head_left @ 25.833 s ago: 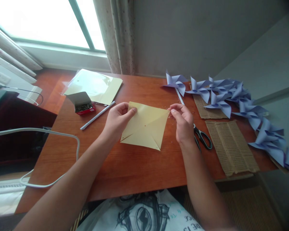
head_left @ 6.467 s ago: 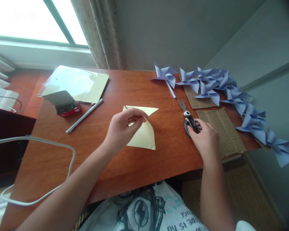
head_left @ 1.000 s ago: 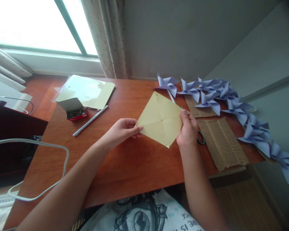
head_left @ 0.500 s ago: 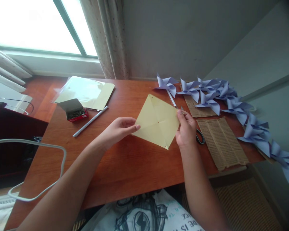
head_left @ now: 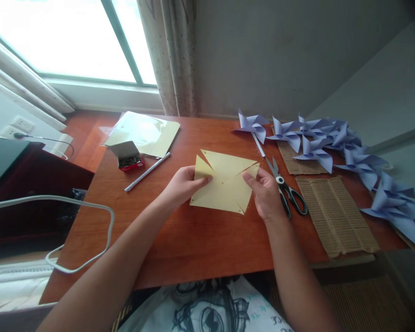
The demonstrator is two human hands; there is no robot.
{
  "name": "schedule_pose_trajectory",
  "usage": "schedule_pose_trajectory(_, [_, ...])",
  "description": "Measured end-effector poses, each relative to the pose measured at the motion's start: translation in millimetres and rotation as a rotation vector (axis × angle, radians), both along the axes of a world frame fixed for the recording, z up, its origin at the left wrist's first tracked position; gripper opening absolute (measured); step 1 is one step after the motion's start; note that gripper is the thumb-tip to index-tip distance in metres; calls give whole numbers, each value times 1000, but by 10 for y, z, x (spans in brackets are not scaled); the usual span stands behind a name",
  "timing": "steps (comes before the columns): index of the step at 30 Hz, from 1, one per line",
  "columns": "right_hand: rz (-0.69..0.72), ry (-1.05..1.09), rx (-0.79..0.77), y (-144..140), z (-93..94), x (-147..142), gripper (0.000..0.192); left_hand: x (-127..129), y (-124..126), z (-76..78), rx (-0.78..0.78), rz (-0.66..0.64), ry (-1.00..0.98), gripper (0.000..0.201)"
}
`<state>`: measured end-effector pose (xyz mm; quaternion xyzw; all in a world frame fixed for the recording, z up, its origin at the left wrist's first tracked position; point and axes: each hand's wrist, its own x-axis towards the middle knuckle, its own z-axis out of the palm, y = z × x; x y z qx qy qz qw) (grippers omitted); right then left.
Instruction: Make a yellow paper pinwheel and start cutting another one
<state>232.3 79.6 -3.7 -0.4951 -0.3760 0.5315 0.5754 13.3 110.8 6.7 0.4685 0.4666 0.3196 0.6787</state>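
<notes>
A square of pale yellow paper [head_left: 224,189] is held up between my two hands above the table. Slits run in from its corners toward a small dot at the middle, and small holes mark several corner tips. My left hand [head_left: 185,186] pinches its left side, thumb on top. At the right side, my right hand [head_left: 265,191] grips the paper between thumb and fingers. Just right of that hand lie scissors [head_left: 280,180] with dark handles, their blades parted.
Several lilac paper pinwheels [head_left: 313,150] line the back right over corrugated cardboard pieces [head_left: 335,214]. A rolled paper stick [head_left: 147,172], a red box [head_left: 131,162] of small dark items and yellow sheets [head_left: 171,133] in a clear sleeve lie left. A white cable [head_left: 111,230] loops at the left edge.
The yellow paper has been turned, and its slits now gape with one flap lifted at the left. My hands have shifted their hold, and the view has swung left.
</notes>
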Motion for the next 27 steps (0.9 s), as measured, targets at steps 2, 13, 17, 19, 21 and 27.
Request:
schedule_pose_trajectory(2, [0, -52, 1, -9, -21, -17, 27, -15, 23, 34, 42, 1, -6, 42])
schedule_pose_trajectory(13, [3, -123, -47, -23, -42, -46, 20, -940, 293, 463, 743, 425, 1386, 32])
schedule_pose_trajectory(17, [66, -113, -66, -43, -28, -55, 23, -1164, 310, 510, 565, 188, 1707, 38])
schedule_pose_trajectory(19, [78, -114, -69, -46, -27, -56, 24, -1212, 349, 491, 529, 78, 1759, 41])
schedule_pose_trajectory(21, [78, -111, -70, -43, -27, -55, 25, -1241, 400, 471, 495, 21, 1765, 42])
schedule_pose_trajectory(27, [83, -87, -81, -34, -27, -44, 26, -1320, 531, 493, 448, -92, 1647, 31])
